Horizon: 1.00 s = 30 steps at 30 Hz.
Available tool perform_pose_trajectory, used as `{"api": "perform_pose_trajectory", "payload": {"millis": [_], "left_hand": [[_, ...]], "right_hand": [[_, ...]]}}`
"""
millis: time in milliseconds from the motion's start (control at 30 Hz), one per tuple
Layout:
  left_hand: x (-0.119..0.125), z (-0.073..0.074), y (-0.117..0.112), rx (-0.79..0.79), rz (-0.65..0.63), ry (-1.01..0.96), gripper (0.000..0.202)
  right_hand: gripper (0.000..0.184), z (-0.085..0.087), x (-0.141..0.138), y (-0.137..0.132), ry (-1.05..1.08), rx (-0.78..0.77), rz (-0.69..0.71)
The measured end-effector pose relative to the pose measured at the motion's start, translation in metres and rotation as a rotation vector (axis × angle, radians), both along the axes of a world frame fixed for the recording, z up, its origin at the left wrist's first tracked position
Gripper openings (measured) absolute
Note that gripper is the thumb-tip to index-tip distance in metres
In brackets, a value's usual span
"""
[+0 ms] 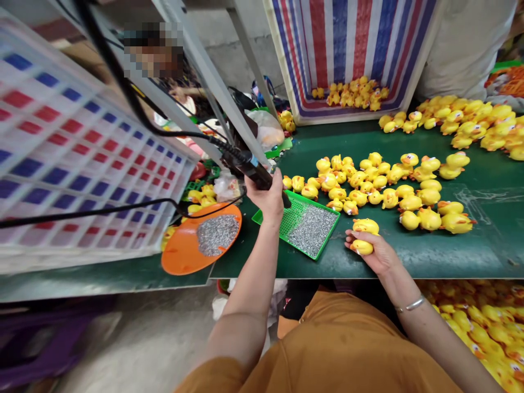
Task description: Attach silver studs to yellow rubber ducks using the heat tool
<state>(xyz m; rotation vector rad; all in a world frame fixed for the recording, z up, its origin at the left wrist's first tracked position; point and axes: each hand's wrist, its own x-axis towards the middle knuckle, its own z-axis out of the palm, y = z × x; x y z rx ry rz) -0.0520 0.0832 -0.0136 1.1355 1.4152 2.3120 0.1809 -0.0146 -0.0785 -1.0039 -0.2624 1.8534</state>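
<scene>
My left hand is wrapped round a black corded electric screwdriver, its lower end tilted down over a green tray. Small silvery metal pieces, too small to name surely, cover much of the tray's right part. Just right of the tray, my right hand holds a yellow toy duck above the table's front edge. Its fingers cross the yellow shape, so I cannot tell whether the part beyond them is a second duck. Several loose toy ducks lie beyond both hands.
An orange dish with more metal pieces stands left on the green table. A white crate rises far left. A striped-lined box holds ducks at the back. More ducks lie below right. Another person sits beyond.
</scene>
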Motion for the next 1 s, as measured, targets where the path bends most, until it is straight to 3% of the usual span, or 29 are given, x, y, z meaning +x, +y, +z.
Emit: {"api": "perform_pose_trajectory", "payload": {"millis": [333,600,800,1000], "left_hand": [[0.0,0.004,-0.002,0.03,0.001,0.003,0.036],[0.001,-0.003,0.004,0.037,-0.032,-0.035,0.039],[0.003,0.019,-0.014,0.069,-0.05,-0.056,0.032],[0.029,0.042,-0.05,0.135,-0.247,-0.159,0.026]], "right_hand": [[0.022,0.002,-0.003,0.001,-0.005,0.019,0.011],[0.02,0.001,-0.007,0.0,-0.01,0.005,-0.001],[0.028,0.012,-0.014,-0.003,-0.022,0.116,0.041],[0.04,0.036,-0.03,-0.006,-0.031,0.264,0.104]]}}
